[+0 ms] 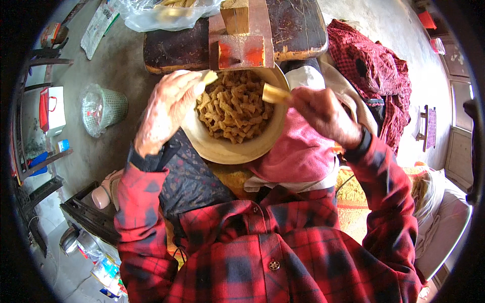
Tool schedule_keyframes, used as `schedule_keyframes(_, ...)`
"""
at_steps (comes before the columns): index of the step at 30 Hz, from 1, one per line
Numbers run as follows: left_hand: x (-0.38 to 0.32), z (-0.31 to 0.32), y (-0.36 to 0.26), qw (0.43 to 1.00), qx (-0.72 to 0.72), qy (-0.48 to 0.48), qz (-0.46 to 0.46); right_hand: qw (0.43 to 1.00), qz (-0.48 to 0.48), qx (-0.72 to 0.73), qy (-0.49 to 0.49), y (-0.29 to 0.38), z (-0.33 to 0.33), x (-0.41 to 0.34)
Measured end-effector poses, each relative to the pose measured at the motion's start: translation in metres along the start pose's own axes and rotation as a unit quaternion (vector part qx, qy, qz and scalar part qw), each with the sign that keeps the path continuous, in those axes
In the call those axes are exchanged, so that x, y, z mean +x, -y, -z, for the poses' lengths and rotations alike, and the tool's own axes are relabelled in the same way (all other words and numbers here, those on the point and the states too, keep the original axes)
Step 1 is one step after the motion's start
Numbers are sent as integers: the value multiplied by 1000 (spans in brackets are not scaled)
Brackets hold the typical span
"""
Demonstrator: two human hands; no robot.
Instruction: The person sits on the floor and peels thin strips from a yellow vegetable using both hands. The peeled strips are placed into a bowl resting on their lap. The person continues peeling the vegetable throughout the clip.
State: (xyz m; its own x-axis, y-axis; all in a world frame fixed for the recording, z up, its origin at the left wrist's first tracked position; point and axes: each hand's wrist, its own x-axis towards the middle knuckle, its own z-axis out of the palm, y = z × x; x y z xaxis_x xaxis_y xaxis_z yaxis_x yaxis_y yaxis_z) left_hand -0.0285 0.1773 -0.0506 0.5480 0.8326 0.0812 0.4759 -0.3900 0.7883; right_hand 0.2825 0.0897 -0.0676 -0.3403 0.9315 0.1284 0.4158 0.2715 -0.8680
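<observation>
A large pale basin [242, 153] rests by my lap, heaped with short yellow-brown cut pieces [235, 110] that look like dried vegetable. Over its left rim, my left hand [170, 102] pinches a small yellowish piece [209, 77] between thumb and fingers. On the opposite side, my right hand [322, 111] grips a longer, flat yellowish strip [276, 94], slightly blurred. Just beyond the basin, a board [259, 19] lies across a dark wooden bench [174, 49], carrying a wooden block [235, 21] and a red-painted block [242, 51].
A clear plastic bag [136, 15] holding more strips lies on the bench's left end. On the floor at left stands a lined plastic wastebasket [113, 104]. Red checked cloth [379, 68] is piled at right. A pink cloth [299, 147] covers my right thigh.
</observation>
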Motion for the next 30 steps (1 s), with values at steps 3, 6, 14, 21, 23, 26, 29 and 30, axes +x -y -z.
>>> schedule_keyframes(3,-25,-8,-23,992,121,-10,-40,994,32,-60,80,29,-9,-27)
schedule_keyframes(6,-55,-21,-60,999,33,41,-13,974,28,-137,181,60,-17,-52)
schedule_keyframes(14,-107,-54,-108,981,-127,128,-66,983,89,11,160,91,-48,-74)
schedule_keyframes(21,-128,-6,-103,991,-50,111,-55,981,122,-12,149,101,-64,-74)
schedule_keyframes(23,-137,23,-107,994,1,112,-1,978,153,23,140,103,-74,-66)
schedule_keyframes(26,-141,53,-111,992,66,107,-4,967,171,47,181,105,-96,-49)
schedule_keyframes(29,-140,58,-121,978,186,91,-5,969,231,-29,88,105,-115,-36)
schedule_keyframes(30,-138,54,-124,975,208,79,-23,971,234,-31,35,106,-120,-32)
